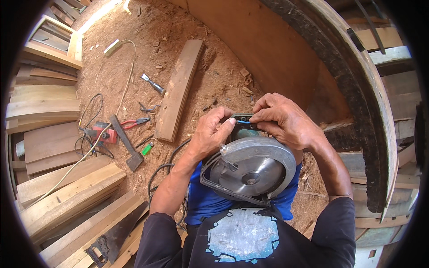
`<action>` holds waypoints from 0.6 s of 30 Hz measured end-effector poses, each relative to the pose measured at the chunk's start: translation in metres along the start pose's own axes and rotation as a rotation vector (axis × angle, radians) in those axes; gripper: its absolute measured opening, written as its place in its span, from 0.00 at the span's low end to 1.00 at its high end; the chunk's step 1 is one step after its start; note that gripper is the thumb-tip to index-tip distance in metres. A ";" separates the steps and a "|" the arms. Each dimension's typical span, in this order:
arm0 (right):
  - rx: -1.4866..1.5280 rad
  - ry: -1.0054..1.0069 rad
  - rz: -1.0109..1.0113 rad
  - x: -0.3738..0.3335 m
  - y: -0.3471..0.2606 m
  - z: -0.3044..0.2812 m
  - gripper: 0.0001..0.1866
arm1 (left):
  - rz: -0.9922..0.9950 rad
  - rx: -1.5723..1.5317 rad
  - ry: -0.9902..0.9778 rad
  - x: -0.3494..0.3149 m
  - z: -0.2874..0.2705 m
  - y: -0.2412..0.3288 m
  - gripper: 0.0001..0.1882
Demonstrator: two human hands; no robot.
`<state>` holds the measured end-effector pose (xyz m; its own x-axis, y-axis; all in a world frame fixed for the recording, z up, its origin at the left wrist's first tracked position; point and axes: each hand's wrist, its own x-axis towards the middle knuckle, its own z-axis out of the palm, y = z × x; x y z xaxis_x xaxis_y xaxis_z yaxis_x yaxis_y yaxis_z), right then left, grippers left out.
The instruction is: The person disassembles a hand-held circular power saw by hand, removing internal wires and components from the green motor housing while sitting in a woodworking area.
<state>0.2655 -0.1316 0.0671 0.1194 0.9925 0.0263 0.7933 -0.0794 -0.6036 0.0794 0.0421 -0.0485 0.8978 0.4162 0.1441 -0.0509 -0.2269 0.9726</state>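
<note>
A circular saw [251, 176] rests on my lap with its round blade and grey guard facing up. Its handle end points away from me, and dark inner parts show there. A short blue wire [244, 122] crosses that opened end. My left hand [208, 130] is closed on the left side of the handle, thumb pressed near the wire's left end. From the right, my right hand [286, 119] pinches the wire's other end between thumb and forefinger. The undersides of both hands' fingers are partly hidden.
On the sawdust floor lie a thick plank [181, 89], a chisel [153, 84], red-handled pliers [135, 123], a hammer-like tool [126, 145] and a red power tool [104, 133] with cords. Stacked boards [71, 187] and a handsaw [107, 243] stand left. A large curved wooden piece [353, 76] arches at right.
</note>
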 end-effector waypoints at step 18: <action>0.051 0.003 0.189 0.015 -0.006 0.011 0.17 | -0.241 0.035 -0.201 0.015 -0.006 0.017 0.16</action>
<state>0.2562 -0.1152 0.0622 0.2649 0.9601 -0.0893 0.7254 -0.2595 -0.6376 0.0891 0.0496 -0.0284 0.9509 0.2800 -0.1322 0.1859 -0.1748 0.9669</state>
